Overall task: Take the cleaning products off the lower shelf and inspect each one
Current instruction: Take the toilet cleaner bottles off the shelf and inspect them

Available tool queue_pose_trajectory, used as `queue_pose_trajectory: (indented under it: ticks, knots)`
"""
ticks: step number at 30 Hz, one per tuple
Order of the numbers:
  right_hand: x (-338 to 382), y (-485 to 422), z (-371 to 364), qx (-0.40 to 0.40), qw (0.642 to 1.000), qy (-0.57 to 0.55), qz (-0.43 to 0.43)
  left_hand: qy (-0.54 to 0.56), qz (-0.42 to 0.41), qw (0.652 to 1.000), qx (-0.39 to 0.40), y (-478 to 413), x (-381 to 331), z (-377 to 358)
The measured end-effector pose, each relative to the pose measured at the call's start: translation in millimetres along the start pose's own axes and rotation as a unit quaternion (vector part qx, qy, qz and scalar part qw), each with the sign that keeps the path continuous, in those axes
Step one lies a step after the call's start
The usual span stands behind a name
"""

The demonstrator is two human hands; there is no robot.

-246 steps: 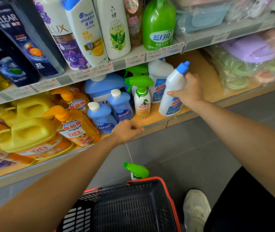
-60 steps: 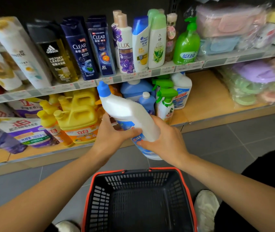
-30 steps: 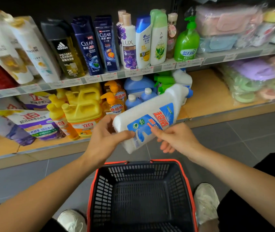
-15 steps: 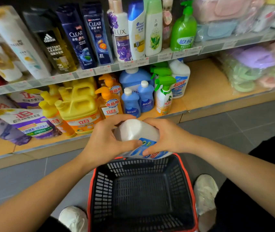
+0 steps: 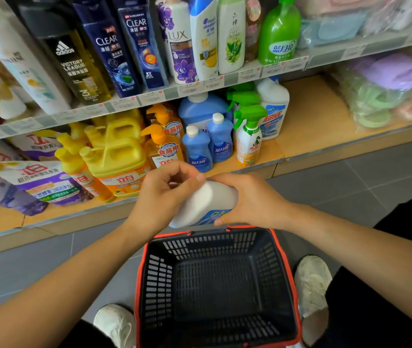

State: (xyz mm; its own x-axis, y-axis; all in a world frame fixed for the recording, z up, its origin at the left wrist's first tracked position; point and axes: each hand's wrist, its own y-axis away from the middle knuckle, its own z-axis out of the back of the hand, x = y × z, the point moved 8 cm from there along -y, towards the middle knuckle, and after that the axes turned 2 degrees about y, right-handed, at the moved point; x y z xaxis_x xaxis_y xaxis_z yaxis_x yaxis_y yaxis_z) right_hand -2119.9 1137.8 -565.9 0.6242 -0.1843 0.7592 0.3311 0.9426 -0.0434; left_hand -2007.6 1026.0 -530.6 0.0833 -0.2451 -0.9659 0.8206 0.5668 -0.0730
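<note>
Right, the white cleaner bottle (image 5: 207,202) is off the lower shelf (image 5: 320,116), lying tilted between both hands just above the basket (image 5: 215,247) rim. My left hand (image 5: 164,194) curls round one end, and my right hand (image 5: 250,199) wraps over the labelled side, both clamped on it. Mid-inspection, I'd say. Next calls for rolling the label up to read it, then reaching for the green spray bottle (image 5: 249,139).

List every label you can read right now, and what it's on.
"CLEAR": dark blue bottles
"adidas VICTORY LEAGUE": black-capped bottle
"LUX": white bottle
"蓝月亮": green pump bottle
"立白": yellow jug
"食品用": orange pump bottle
Price tags and the held bottle label: too blurred.
</note>
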Motion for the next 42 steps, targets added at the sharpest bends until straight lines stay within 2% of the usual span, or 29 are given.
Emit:
queue_pose_trajectory:
  ticks: [3, 8, 14, 20, 24, 27, 30, 32, 34, 35, 38, 42]
  knots:
    - [-3.6, -0.7, 1.3, -0.01, 1.0, -0.015, -0.014, -0.026, -0.026, 0.999, 0.008, 0.6, -2.9, 0.9]
    - [-12.0, -5.9, 10.6, -0.064, 0.993, -0.09, -0.037, -0.172, -0.135, 0.975, 0.037, 11.3, -20.4, -7.1]
    - [-20.9, -5.1, 24.3, -0.134, 0.98, -0.136, -0.054, -0.236, -0.207, 0.947, 0.073, 23.0, -29.4, -20.2]
    - [-18.4, -1.2, 34.0, -0.171, 0.972, -0.158, -0.032, -0.288, -0.267, 0.918, 0.061, 20.1, -32.8, -12.9]
    - [-15.2, 0.8, 42.6, -0.188, 0.968, -0.166, -0.014, -0.286, -0.246, 0.925, 0.035, 15.5, -27.2, -2.8]
    - [-14.0, 0.8, 50.0, -0.196, 0.965, -0.172, -0.004, -0.254, -0.179, 0.95, 0.008, 5.4, -20.4, 11.8]
    - [-17.6, -0.5, 51.6, -0.185, 0.965, -0.184, -0.006, -0.241, -0.134, 0.961, -0.012, -1.8, -17.9, 20.2]
    - [-19.0, -1.6, 49.7, -0.17, 0.966, -0.194, -0.01, -0.144, -0.093, 0.985, -0.017, -5.7, -15.9, 19.9]
    - [-19.2, -3.0, 47.1, -0.149, 0.968, -0.204, -0.008, -0.023, -0.039, 0.999, 0.021, -10.2, -13.5, 11.4]
    - [-19.4, -4.1, 45.3, -0.134, 0.969, -0.208, -0.006, -0.003, -0.026, 0.999, 0.048, -11.8, -13.2, 7.2]
    - [-19.2, -6.3, 37.5, -0.095, 0.97, -0.221, 0.009, -0.029, -0.034, 0.993, 0.107, -12.5, -16.3, 0.3]
    - [-18.9, -5.2, 31.3, -0.081, 0.971, -0.226, 0.019, -0.036, -0.062, 0.991, 0.114, -9.6, -19.6, 1.8]
